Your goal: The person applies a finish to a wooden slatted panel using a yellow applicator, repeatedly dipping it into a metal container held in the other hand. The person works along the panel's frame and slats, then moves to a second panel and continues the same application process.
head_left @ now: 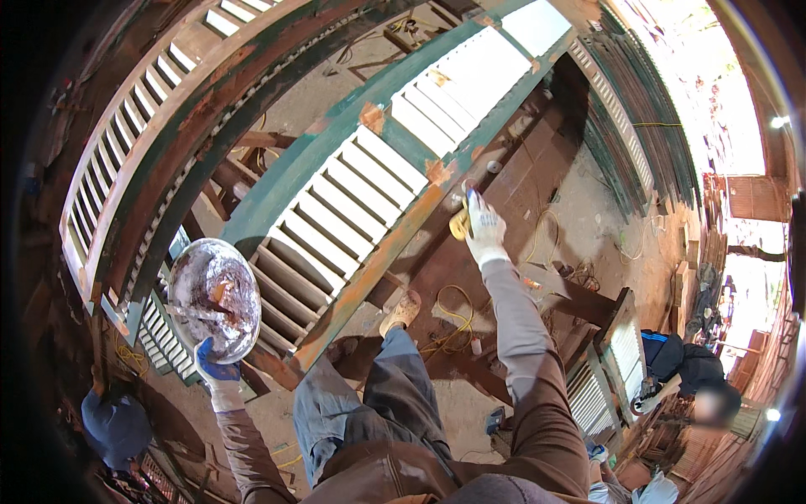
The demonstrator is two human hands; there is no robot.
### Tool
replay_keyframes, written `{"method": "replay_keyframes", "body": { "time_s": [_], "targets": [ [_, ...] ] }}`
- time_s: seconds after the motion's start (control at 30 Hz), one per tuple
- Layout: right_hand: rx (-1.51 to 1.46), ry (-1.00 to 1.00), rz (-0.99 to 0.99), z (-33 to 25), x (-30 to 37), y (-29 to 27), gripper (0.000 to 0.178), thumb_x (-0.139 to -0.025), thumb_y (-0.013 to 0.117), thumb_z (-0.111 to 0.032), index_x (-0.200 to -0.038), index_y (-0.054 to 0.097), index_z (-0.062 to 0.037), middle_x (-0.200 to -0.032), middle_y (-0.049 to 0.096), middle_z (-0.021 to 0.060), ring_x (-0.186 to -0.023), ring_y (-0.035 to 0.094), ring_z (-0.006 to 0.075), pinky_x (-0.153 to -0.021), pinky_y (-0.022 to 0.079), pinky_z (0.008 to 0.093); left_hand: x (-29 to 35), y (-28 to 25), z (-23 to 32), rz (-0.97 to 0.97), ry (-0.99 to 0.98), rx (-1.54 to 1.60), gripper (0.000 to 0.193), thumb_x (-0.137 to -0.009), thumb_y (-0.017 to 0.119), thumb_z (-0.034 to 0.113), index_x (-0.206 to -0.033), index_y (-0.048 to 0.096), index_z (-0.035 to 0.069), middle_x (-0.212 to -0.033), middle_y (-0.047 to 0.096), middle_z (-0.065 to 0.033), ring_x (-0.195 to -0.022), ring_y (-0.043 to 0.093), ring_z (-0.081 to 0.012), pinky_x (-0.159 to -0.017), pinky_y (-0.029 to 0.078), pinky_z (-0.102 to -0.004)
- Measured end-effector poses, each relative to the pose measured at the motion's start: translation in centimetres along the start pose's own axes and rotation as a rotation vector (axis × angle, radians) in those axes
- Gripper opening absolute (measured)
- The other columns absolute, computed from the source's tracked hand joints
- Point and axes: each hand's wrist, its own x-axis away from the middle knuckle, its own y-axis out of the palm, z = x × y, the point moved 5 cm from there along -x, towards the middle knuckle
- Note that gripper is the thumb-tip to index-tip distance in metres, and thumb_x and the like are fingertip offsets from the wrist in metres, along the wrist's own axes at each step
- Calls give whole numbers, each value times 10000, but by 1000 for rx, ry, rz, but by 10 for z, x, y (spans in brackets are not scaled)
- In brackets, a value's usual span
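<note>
My left hand (pixel 220 366), in a white glove with blue fingers, is closed on the rim of a round metal bowl (pixel 253 316). Whitish paste smears the bowl's inside, and a flat stick-like piece and a brown lump lie in it. My right hand (pixel 484 225), gloved alike, is stretched out with its fingers closed round a small yellow thing (pixel 459 224), whose kind I cannot make out. That hand is just beyond the near edge of a long louvered shutter (pixel 336 220) with a green frame, pale slats and bare, brownish patches. The bowl is over the shutter's left end.
Another louvered shutter (pixel 113 181) stands along the left. Several dark green shutters (pixel 638 109) lean at the far right. Yellow cords (pixel 457 315) trail over the floor near my shoe (pixel 400 312). At the right, a person in dark clothes (pixel 684 361) is beside a smaller louvered panel (pixel 625 361).
</note>
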Motion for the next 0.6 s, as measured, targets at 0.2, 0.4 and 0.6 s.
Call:
{"method": "replay_keyframes", "body": {
  "time_s": [0.2,0.4,0.6],
  "targets": [
    [-792,244,451,44,-39,-63,278,-972,603,-153,-1232,701,-136,-1032,741,136,-836,722,282,-753,579,369,3,12,3,3,-81,19,161,-851,635,188,-977,650,90,-1008,691,-97,-946,705,-301,-834,607,-469],
    [-391,-17,234,42,-60,-61,334,-917,654,-251,-1241,709,-191,-1130,740,63,-1020,697,277,-916,541,372,7,28,4,27,-101,28,180,-855,622,179,-1000,637,74,-1047,690,-112,-962,700,-315,-837,609,-482],
    [-740,206,373,130,-112,-24,401,-926,634,-346,-1271,697,-151,-1184,738,78,-1107,691,259,-970,521,361,-8,21,-1,-33,-96,1,182,-850,614,170,-999,633,67,-1059,685,-108,-980,691,-325,-879,593,-504]
  ]
}}
